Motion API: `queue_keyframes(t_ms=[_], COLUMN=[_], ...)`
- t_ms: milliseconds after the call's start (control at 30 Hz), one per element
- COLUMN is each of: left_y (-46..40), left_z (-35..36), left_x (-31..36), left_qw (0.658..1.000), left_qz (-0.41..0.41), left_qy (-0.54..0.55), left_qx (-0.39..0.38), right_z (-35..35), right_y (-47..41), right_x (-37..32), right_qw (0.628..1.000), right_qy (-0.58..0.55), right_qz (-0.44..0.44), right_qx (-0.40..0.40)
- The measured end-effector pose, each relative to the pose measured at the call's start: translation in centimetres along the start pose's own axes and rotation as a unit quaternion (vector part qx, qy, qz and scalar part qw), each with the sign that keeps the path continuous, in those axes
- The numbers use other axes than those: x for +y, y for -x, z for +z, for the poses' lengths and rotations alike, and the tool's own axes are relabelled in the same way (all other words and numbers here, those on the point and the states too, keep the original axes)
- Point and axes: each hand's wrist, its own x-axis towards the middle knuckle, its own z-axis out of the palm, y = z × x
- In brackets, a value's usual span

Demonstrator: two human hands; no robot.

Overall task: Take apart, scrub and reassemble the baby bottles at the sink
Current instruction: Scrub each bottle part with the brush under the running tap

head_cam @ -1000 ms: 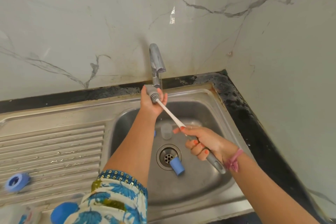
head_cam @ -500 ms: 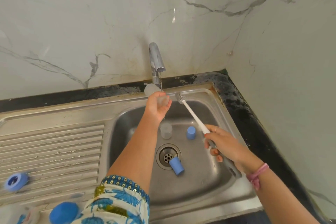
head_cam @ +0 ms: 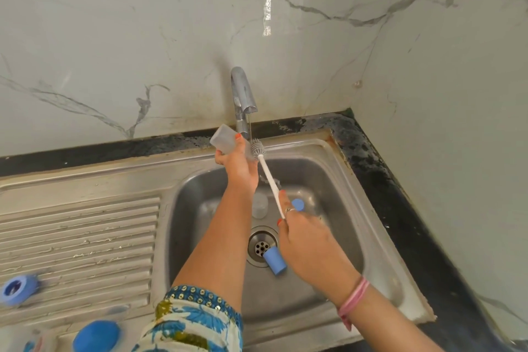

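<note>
My left hand (head_cam: 237,166) grips a small clear bottle part (head_cam: 225,138), tilted, just under the tap (head_cam: 243,97). My right hand (head_cam: 303,237) holds the white-handled bottle brush (head_cam: 270,177); its grey bristle head (head_cam: 256,148) sits at the part's open end, beside my left fingers. A thin stream of water runs from the tap. In the sink basin lie a blue cap (head_cam: 275,261) by the drain, a second blue piece (head_cam: 298,204) behind my right hand, and a clear cup (head_cam: 259,206).
The steel sink (head_cam: 351,194) sits in a corner of marble walls with a black counter edge (head_cam: 385,180) on the right. On the ribbed drainboard (head_cam: 80,237) at the left lie a blue ring (head_cam: 17,288) and a blue cap (head_cam: 95,336).
My right hand has swung the brush left, bringing its head back to the clear part's opening. My left hand has raised and tilted the part under the tap.
</note>
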Motion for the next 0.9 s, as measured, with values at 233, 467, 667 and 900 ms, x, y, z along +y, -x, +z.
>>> queue_keyframes(t_ms=[233, 467, 667, 900], left_y=[0.6, -0.3, 0.2, -0.3], left_z=[-0.9, -0.5, -0.3, -0.4], left_x=[0.0, 1.0, 1.0, 1.7], left_qw=[0.989, 0.998, 0.984, 0.988], left_qz=[-0.027, -0.004, -0.027, -0.002], left_qy=[-0.059, -0.04, -0.078, -0.099], left_qx=[-0.132, -0.055, -0.159, -0.122], right_z=[-2.3, -0.6, -2.3, -1.9], right_y=[-4.3, -1.0, -3.9, -1.4], right_x=[0.3, -1.2, -1.1, -1.7], right_qw=[0.995, 1.0, 0.996, 1.0], right_qy=[-0.084, -0.008, -0.069, 0.025], right_qz=[0.051, 0.005, 0.049, 0.001], right_qx=[-0.035, -0.004, -0.019, 0.007])
